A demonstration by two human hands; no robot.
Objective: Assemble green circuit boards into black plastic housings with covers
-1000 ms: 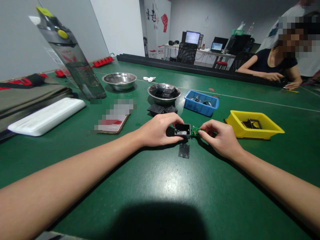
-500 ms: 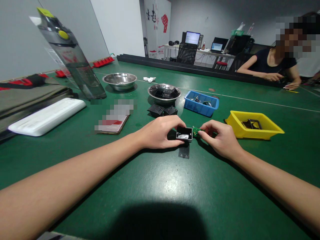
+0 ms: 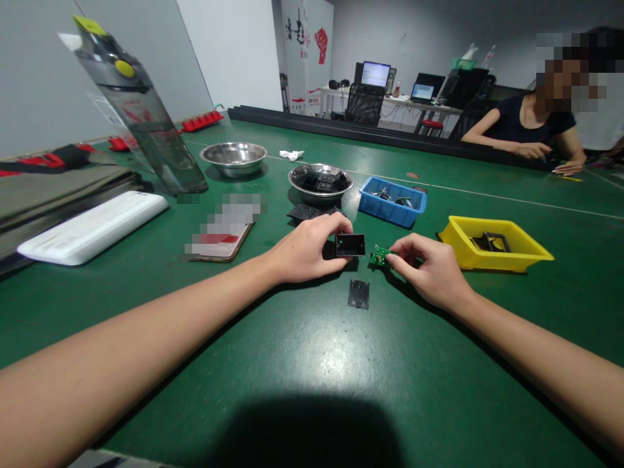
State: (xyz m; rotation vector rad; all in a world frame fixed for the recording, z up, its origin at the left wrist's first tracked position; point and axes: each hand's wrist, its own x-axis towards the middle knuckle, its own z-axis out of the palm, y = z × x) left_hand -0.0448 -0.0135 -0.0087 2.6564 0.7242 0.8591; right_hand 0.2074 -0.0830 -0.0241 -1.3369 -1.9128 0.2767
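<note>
My left hand (image 3: 316,247) is closed on a small black plastic case (image 3: 350,246), thumb below and fingers above, with its hollow side facing me. To its right, my right hand (image 3: 429,263) pinches a green circuit board (image 3: 379,256) between thumb and fingers. A small gap separates the board from the case. Below them a flat black cover plate (image 3: 359,294) lies on the green table. Just behind my left hand are black plastic cases (image 3: 305,213), partly hidden by it.
Behind stand a metal bowl of black parts (image 3: 320,197), another metal bowl (image 3: 234,170), a blue bin (image 3: 392,211) with small parts and a yellow bin (image 3: 497,265). A phone (image 3: 227,237), white slab (image 3: 92,227) and bottle (image 3: 146,123) are left. A person sits across the table.
My left hand has shifted left and slightly up with the case, opening a gap to the circuit board. More of the cover plate shows. My right hand stays almost in place.
</note>
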